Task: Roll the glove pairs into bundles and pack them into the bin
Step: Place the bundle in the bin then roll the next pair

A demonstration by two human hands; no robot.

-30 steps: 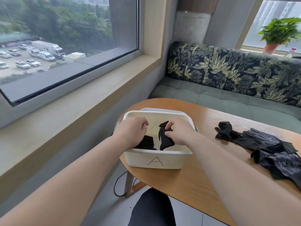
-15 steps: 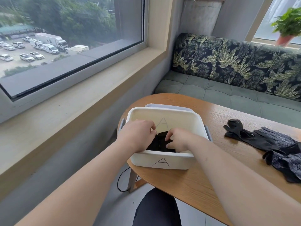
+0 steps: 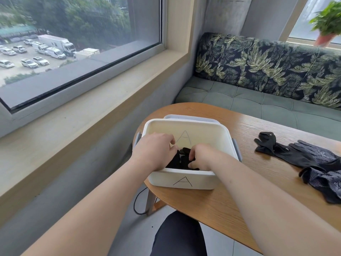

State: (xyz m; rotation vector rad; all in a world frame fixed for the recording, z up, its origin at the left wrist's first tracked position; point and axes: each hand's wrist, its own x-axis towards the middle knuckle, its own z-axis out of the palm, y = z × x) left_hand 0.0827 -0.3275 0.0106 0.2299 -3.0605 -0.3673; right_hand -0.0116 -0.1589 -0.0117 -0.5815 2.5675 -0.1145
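Fingers of the left hand: curled downward, tips closed on the left edge of the black glove bundle. Fingers of the right hand: curled likewise, tips dug into the right side of the same bundle. Both hands are inside the bin, wrists over its near rim. How firmly either hand grips cannot be told, as the backs of the hands hide the contact.

Glove bundle: low in the bin, close to the near wall, between the two hands. One dotted fingertip sticks up from it.

Bin: white, marked "A" on the near outer wall and the far inner wall, grey handles at the sides. It stands at the left end of the wooden bench.

Loose gloves: dark, unrolled, overlapping in a heap on the bench, well apart to the right of the bin.

Surroundings: green sofa with a leaf-print back behind the bench; window at left; potted plant at upper right, blurred.
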